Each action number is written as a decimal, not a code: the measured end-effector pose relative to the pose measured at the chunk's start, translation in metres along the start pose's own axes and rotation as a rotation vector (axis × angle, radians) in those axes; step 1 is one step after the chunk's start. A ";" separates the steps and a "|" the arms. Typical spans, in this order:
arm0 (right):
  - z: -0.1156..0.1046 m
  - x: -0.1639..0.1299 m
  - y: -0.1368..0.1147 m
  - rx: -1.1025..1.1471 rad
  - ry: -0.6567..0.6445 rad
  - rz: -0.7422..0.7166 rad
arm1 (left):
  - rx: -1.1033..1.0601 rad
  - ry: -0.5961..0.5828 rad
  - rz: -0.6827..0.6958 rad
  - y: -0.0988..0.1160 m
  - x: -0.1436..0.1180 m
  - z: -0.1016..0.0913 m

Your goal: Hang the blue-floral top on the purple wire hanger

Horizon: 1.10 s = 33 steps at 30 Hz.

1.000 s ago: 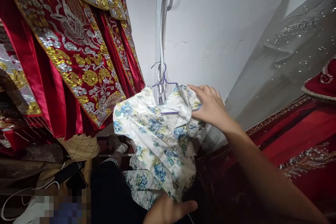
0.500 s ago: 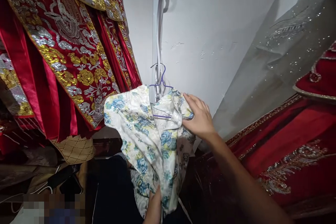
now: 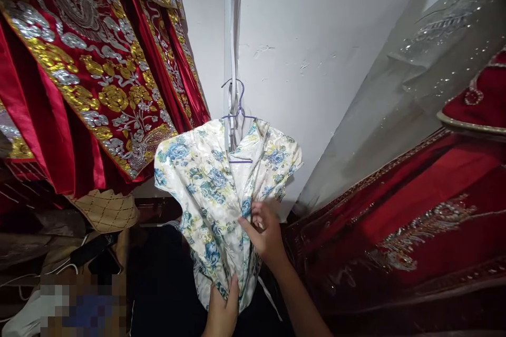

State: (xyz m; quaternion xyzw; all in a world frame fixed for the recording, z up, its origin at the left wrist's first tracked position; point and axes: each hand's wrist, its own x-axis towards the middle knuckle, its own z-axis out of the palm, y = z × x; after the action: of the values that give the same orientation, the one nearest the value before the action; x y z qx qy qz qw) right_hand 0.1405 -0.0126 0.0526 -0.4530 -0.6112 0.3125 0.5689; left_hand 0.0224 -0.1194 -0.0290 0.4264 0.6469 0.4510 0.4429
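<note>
A short-sleeved white blouse [image 3: 213, 184] with blue and yellow-green flowers hangs on a thin purple wire hanger [image 3: 242, 96]. The hanger's hook is at a pale vertical strap [image 3: 234, 26] by the wall. My left hand [image 3: 222, 308] grips the lower front of the blouse, its thumb on the outside and the fingers partly hidden in the cloth. At the overlapping front edge below the neckline is my right hand [image 3: 266, 237]. Its thumb lies towards the cloth, apart from loosely bent fingers, and no fabric shows clearly pinched between them.
Red garments [image 3: 106, 100] with gold and silver embroidery hang on the left. To the right are a sheer sparkling fabric [image 3: 395, 95] and a red beaded garment [image 3: 415, 195]. A quilted tan item [image 3: 105, 210], a dark phone-like object [image 3: 106, 266] and white cables lie at lower left.
My right hand has left the blouse's shoulder and moved down to its front edge. The right sleeve now hangs spread out. My left hand keeps its hold low on the front.
</note>
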 end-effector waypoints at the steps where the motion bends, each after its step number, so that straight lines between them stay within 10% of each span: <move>1: -0.001 0.003 -0.003 0.003 -0.002 -0.003 | 0.039 0.007 -0.029 -0.002 -0.002 0.001; 18: -0.011 0.002 0.005 -0.133 0.094 0.058 | 0.051 -0.140 0.095 -0.030 -0.027 -0.001; 25: -0.017 -0.004 0.004 -0.031 0.077 0.036 | -0.142 0.197 0.088 -0.012 0.004 -0.024; 29: -0.022 -0.009 -0.013 -0.030 0.043 -0.038 | -0.064 0.597 0.620 0.033 0.035 -0.047; 33: -0.027 -0.009 -0.035 -0.073 -0.018 -0.118 | 0.149 0.209 0.909 0.092 0.048 -0.036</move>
State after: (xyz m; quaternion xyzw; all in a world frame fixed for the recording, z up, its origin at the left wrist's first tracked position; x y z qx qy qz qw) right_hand 0.1592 -0.0379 0.0847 -0.4338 -0.6529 0.2601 0.5638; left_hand -0.0101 -0.0605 0.0578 0.6492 0.4664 0.5922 0.1015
